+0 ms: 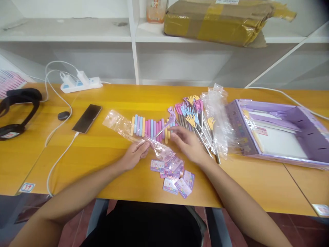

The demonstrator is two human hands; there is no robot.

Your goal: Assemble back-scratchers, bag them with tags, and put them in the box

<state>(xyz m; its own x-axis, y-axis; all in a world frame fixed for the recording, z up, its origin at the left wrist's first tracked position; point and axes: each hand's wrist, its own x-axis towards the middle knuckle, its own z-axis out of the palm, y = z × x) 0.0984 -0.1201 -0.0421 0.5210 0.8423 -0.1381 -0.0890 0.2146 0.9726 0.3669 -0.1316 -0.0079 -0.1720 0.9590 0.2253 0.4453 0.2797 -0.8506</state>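
Note:
My left hand (pixel 137 152) is closed, pinching a clear plastic bag (pixel 117 121) that stretches away on both sides of the fingers. A purple hand-shaped back scratcher (pixel 171 115) slants across the bag, its metal rod running down toward my left fingertips; whether those fingers also grip it I cannot tell. Just right of the rod is my right hand (pixel 187 142), with thumb and fingers apart and nothing visible between them. Beneath lies a row of pastel sticks (pixel 149 127). Several more back scratchers (pixel 191 111) are heaped beyond my right hand. Small printed cards (pixel 171 175) lie nearest me.
Clear bags (pixel 217 116) are piled beside a purple open box (pixel 280 133) at the right. To the left are a phone (pixel 87 118) on a cable, a power strip (pixel 81 84) and a black headset (pixel 22 109). A taped carton (pixel 216 20) sits on the shelf.

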